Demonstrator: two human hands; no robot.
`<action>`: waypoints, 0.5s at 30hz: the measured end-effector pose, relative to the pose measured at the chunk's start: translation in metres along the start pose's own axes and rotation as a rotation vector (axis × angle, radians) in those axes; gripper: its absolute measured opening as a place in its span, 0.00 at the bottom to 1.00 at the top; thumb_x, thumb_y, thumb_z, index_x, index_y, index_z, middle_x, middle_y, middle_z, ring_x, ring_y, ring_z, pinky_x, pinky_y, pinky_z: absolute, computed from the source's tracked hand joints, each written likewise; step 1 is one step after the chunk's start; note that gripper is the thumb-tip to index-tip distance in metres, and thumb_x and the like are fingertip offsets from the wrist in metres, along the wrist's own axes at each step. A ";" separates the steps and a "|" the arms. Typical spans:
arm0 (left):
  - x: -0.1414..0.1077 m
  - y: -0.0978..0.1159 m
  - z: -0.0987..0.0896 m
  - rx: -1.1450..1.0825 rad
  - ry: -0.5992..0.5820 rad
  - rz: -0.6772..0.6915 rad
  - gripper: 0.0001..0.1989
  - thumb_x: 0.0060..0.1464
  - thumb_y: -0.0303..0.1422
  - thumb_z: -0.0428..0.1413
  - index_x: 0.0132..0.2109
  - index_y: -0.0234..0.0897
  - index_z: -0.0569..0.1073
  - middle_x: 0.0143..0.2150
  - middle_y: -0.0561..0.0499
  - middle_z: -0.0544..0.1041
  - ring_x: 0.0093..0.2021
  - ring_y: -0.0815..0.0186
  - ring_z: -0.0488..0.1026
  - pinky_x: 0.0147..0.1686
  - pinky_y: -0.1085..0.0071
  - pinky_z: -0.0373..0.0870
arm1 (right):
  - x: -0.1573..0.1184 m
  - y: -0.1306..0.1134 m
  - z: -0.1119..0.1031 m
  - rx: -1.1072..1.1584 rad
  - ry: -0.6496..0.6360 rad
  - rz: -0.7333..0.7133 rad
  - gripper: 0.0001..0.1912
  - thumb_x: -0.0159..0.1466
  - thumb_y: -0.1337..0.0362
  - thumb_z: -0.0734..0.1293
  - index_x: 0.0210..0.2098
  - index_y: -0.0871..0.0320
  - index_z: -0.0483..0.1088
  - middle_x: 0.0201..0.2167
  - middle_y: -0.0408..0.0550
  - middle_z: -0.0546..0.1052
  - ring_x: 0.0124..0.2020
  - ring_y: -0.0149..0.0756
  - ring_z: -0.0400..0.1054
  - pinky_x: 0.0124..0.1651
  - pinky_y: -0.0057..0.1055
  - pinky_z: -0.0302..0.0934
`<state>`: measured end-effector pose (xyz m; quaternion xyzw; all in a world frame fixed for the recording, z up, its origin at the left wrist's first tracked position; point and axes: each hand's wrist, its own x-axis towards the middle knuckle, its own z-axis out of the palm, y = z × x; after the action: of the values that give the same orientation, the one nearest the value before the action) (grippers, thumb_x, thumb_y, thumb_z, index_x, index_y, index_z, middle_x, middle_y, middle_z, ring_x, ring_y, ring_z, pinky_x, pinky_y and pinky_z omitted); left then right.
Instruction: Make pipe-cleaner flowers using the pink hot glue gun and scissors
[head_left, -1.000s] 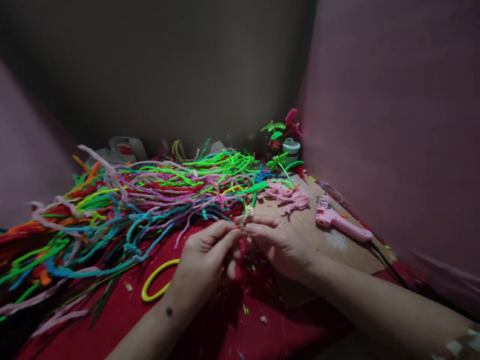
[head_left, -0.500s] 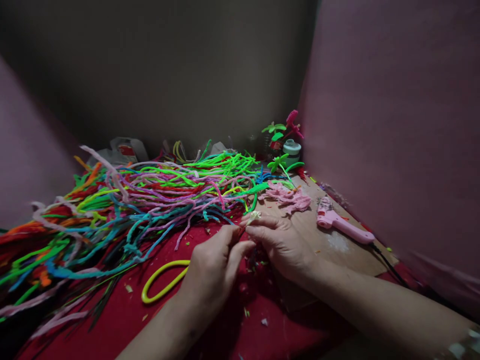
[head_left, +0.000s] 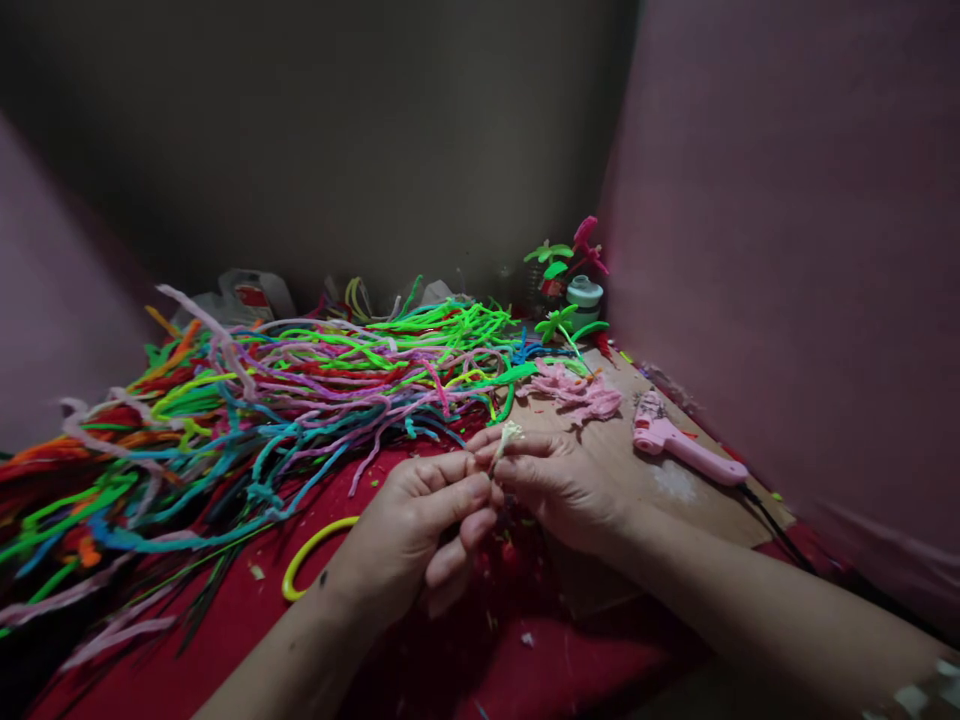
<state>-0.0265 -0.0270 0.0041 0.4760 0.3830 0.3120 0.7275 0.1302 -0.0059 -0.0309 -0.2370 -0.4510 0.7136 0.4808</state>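
In the head view my right hand (head_left: 559,485) pinches a small bunch of pale cream stamens (head_left: 510,434) between thumb and fingers, its tips pointing up. My left hand (head_left: 416,525) meets it from the left, thumb and index finger closed at the lower part of the bunch. The fingers hide most of the stem, and fine detail there is too small to tell. A yellow loop (head_left: 307,555) lies on the red cloth, partly behind my left wrist.
A large heap of coloured pipe cleaners (head_left: 322,385) spreads to the left. On a cardboard sheet (head_left: 675,485) at right lie pink fuzzy pieces (head_left: 577,392) and a pink glue gun (head_left: 690,450) with a black cord. Green fuzzy leaves (head_left: 556,322) and a pale jar (head_left: 583,295) stand behind.
My left hand has turned, its fingers now showing more and its wrist covering more of the yellow loop. The stamens stand more upright, with more of the bunch showing.
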 end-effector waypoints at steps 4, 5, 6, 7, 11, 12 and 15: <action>0.002 -0.001 0.002 0.128 0.025 0.062 0.11 0.56 0.36 0.53 0.28 0.34 0.69 0.14 0.58 0.65 0.10 0.79 0.56 0.12 0.82 0.58 | -0.002 -0.001 0.000 -0.105 0.086 -0.059 0.04 0.53 0.65 0.72 0.29 0.57 0.77 0.37 0.45 0.72 0.35 0.31 0.65 0.41 0.31 0.59; 0.002 -0.001 0.003 0.184 0.069 0.094 0.11 0.54 0.35 0.55 0.27 0.33 0.69 0.15 0.58 0.66 0.12 0.78 0.60 0.14 0.83 0.59 | -0.002 -0.002 0.000 -0.157 0.111 -0.080 0.03 0.53 0.64 0.71 0.28 0.57 0.76 0.35 0.45 0.72 0.36 0.32 0.65 0.42 0.31 0.59; 0.002 -0.001 0.004 0.223 0.108 0.116 0.10 0.53 0.33 0.56 0.27 0.33 0.69 0.16 0.57 0.67 0.13 0.78 0.62 0.14 0.83 0.60 | -0.002 -0.004 0.000 -0.217 0.130 -0.093 0.04 0.54 0.64 0.71 0.27 0.58 0.75 0.33 0.44 0.71 0.35 0.32 0.65 0.42 0.30 0.59; 0.003 -0.001 0.004 0.236 0.132 0.123 0.09 0.51 0.33 0.57 0.28 0.33 0.69 0.17 0.57 0.68 0.13 0.77 0.63 0.14 0.83 0.60 | -0.003 -0.006 0.001 -0.274 0.141 -0.094 0.06 0.54 0.62 0.71 0.26 0.58 0.74 0.30 0.43 0.71 0.34 0.32 0.64 0.40 0.30 0.58; 0.006 -0.004 0.004 0.104 0.094 0.090 0.10 0.54 0.36 0.55 0.28 0.34 0.68 0.18 0.56 0.69 0.11 0.76 0.63 0.08 0.82 0.57 | -0.006 -0.017 0.003 -0.385 0.072 -0.001 0.13 0.58 0.54 0.68 0.27 0.59 0.70 0.24 0.41 0.68 0.27 0.30 0.61 0.33 0.29 0.56; 0.007 -0.005 0.003 0.052 0.086 0.090 0.10 0.54 0.36 0.55 0.29 0.34 0.68 0.18 0.56 0.70 0.10 0.76 0.63 0.08 0.82 0.57 | -0.007 -0.020 0.004 -0.391 0.054 0.013 0.14 0.59 0.53 0.66 0.27 0.59 0.69 0.24 0.41 0.67 0.26 0.29 0.61 0.32 0.29 0.56; 0.011 -0.006 0.002 -0.087 0.092 0.087 0.09 0.53 0.36 0.55 0.30 0.34 0.69 0.18 0.57 0.69 0.09 0.76 0.61 0.06 0.81 0.57 | -0.013 -0.027 0.005 -0.428 0.057 0.050 0.15 0.60 0.53 0.65 0.26 0.59 0.66 0.23 0.40 0.66 0.24 0.27 0.59 0.28 0.27 0.54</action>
<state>-0.0187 -0.0214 -0.0040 0.4454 0.3812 0.3812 0.7149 0.1448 -0.0159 -0.0058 -0.3648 -0.5723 0.6064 0.4144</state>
